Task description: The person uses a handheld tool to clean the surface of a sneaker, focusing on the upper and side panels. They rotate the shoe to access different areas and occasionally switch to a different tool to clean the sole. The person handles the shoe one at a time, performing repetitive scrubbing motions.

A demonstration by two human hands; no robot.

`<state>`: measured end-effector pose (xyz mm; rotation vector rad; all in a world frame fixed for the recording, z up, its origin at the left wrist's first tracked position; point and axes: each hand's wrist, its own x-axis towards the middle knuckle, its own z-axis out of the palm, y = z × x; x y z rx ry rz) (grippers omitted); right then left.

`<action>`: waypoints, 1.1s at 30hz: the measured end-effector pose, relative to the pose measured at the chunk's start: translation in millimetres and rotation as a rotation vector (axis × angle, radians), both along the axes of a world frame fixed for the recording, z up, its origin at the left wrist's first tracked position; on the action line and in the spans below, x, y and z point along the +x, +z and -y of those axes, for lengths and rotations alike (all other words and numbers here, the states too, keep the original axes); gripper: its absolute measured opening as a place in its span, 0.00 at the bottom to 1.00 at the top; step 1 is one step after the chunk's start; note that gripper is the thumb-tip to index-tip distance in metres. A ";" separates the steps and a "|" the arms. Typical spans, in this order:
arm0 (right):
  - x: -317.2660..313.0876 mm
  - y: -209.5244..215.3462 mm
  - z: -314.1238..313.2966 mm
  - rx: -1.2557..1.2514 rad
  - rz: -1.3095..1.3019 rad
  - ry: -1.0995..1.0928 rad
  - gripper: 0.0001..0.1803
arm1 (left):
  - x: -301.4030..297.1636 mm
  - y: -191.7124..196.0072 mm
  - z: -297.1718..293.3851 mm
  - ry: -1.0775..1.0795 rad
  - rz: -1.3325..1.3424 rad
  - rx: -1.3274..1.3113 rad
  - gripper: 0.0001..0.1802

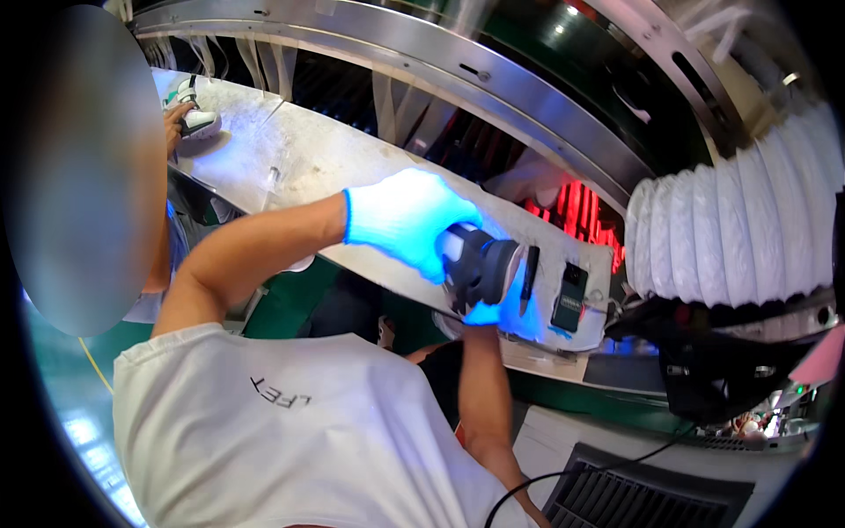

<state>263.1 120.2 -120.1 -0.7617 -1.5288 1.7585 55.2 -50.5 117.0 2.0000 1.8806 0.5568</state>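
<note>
A dark grey and black shoe [480, 267] is held between my two hands above the workbench's edge. My left hand [409, 216], in a white glove lit bright blue, closes over one end of the shoe. Lower down, my right hand [486, 314] is gloved too and grips the shoe from the near side, most of its fingers hidden behind it. Just right of the shoe shows a narrow black strip [530, 275]; I cannot tell what it is.
A phone [570, 297] lies on the pale bench [326, 163] to the right. Red light glows inside the machine [576, 211] behind it. A white corrugated duct [731, 233] fills the right side. At the far left, another person's hand [176, 119] holds a white sneaker [201, 121].
</note>
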 end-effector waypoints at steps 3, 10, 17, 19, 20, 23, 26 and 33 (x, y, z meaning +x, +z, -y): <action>-5.5 -18.3 16.1 0.070 -0.131 0.004 0.36 | 18.3 8.7 -16.0 0.021 -0.057 -0.072 0.46; 29.5 92.4 33.8 -0.015 -0.437 0.126 0.57 | 38.4 14.8 -18.5 0.100 -0.015 -0.139 0.42; 6.3 82.8 30.4 0.085 -0.634 0.029 0.69 | 40.5 7.4 -27.0 0.148 -0.043 -0.064 0.40; 19.3 98.6 36.3 0.137 -0.583 0.095 0.71 | 45.6 6.2 -20.8 0.103 -0.043 -0.005 0.41; 23.9 96.1 35.7 0.198 -0.539 0.110 0.72 | 52.2 14.2 -15.6 0.134 -0.024 -0.062 0.43; 35.5 108.4 33.9 0.194 -0.508 0.112 0.84 | 51.6 13.6 -23.0 0.119 -0.023 -0.054 0.44; 41.8 122.3 39.5 0.204 -0.392 0.128 0.81 | 49.5 14.7 -30.3 0.103 -0.053 -0.081 0.45; -1.4 85.7 29.0 -0.152 -0.816 0.083 0.67 | 41.2 12.4 -20.3 0.229 0.023 -0.152 0.42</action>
